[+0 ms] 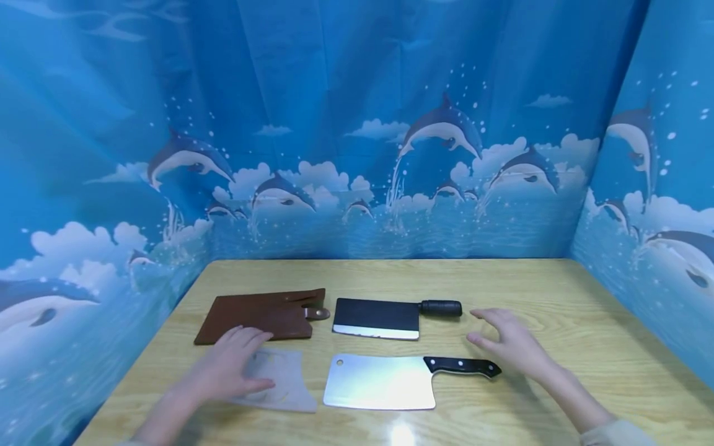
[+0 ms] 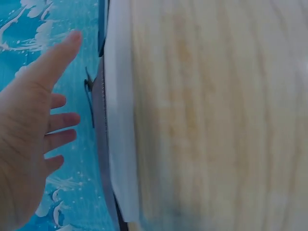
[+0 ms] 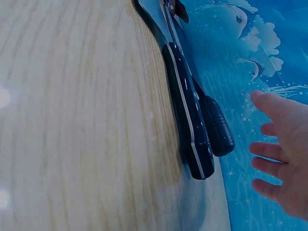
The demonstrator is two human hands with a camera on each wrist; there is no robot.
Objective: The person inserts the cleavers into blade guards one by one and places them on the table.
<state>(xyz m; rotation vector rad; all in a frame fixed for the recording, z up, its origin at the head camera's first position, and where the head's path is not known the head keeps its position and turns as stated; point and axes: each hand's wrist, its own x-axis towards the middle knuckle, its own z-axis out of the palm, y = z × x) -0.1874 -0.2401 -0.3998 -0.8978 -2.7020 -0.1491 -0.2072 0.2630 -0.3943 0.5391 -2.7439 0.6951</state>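
A white blade sheath (image 1: 287,384) lies at the left front of the table, and my left hand (image 1: 231,365) hovers over its left part, fingers spread and holding nothing. Behind it lies a brown leather sheath (image 1: 253,316) with a snap strap. In the middle is a dark-bladed cleaver (image 1: 376,317) whose black round handle points right. In front of that lies a silver cleaver (image 1: 382,383) with a riveted black handle (image 3: 185,110). My right hand (image 1: 513,344), empty with its fingers apart, is just right of both handles.
The wooden table (image 1: 591,334) reaches back to a blue curtain (image 1: 357,124) printed with dolphins, which also hangs along the left and right sides. Both blades lie flat and uncovered between my hands.
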